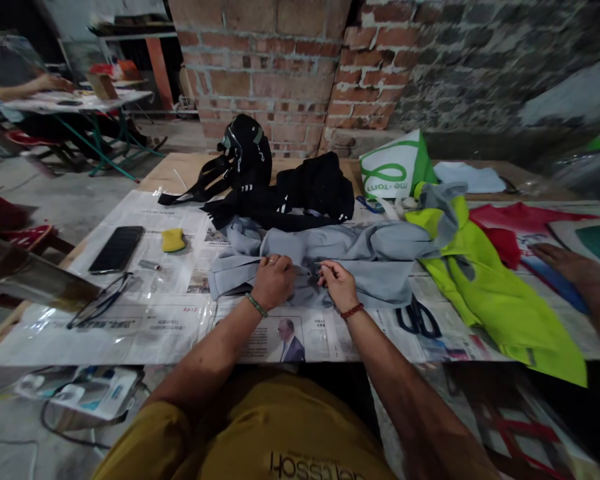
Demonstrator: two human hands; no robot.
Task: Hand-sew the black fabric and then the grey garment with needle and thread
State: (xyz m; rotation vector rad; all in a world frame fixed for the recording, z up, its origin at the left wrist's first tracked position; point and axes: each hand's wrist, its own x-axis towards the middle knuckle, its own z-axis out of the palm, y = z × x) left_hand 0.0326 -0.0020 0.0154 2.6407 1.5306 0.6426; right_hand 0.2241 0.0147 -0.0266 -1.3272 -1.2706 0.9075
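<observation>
A grey piece of clothing (330,247) lies bunched along the middle of the newspaper-covered table. My left hand (274,281), with a green bead bracelet at the wrist, is closed on its near edge, fingers curled over the cloth and slightly blurred. To the right, my right hand (338,285) is pinched, thumb against fingers, just above the same cloth. Whatever sits in that pinch is too small to make out. Dark-handled scissors (418,319) lie beside the garment's right end, their blades hidden. A bright yellow-green garment (495,293) with grey parts lies to the right.
Black clothing (310,190), a black bag (250,150) and a green-white bag (395,167) line the back. On the left are a phone (117,249), a yellow sponge (173,240) and a small cylinder (150,265). Another person's hand (560,263) rests at right; someone sits far left.
</observation>
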